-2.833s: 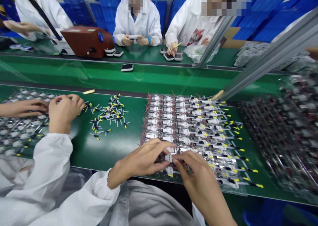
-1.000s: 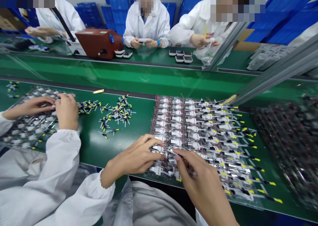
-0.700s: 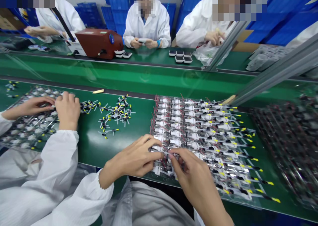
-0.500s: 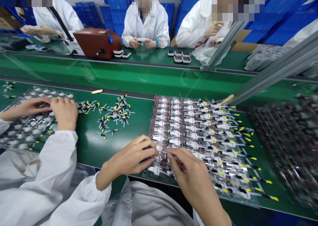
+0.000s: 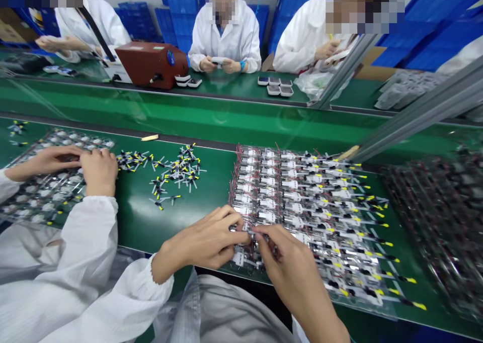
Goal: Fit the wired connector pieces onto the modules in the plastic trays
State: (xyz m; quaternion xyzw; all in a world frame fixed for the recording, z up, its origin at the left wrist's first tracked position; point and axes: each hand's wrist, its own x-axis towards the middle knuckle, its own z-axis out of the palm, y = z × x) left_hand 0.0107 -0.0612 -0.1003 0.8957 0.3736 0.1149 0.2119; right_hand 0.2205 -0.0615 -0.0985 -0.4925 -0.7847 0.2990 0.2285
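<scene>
Rows of small silver-and-white modules (image 5: pixel 298 207) with red wires and yellow-tipped black leads lie on a transparent sheet on the green conveyor belt (image 5: pixel 136 232). At the front edge of these rows, my left hand (image 5: pixel 204 242) and my right hand (image 5: pixel 294 267) meet, their fingertips pinching one small module (image 5: pixel 256 238). Its exact shape is hidden by my fingers. To the left lies a loose heap of black parts with yellow tips and pale strips (image 5: pixel 175 174). A co-worker's two hands (image 5: pixel 98 169) rest on another sheet of modules (image 5: pixel 45 197).
A blurred tray of dark modules (image 5: pixel 433 217) lies to the right, under a slanted aluminium rail (image 5: pixel 418 106). Across a second green belt, co-workers in white coats sit by a red-brown machine (image 5: pixel 145 64), with blue crates (image 5: pixel 426 36) behind them.
My hands have drawn closer together over the front of the rows, and my left hand has shifted slightly right. The view has moved a little.
</scene>
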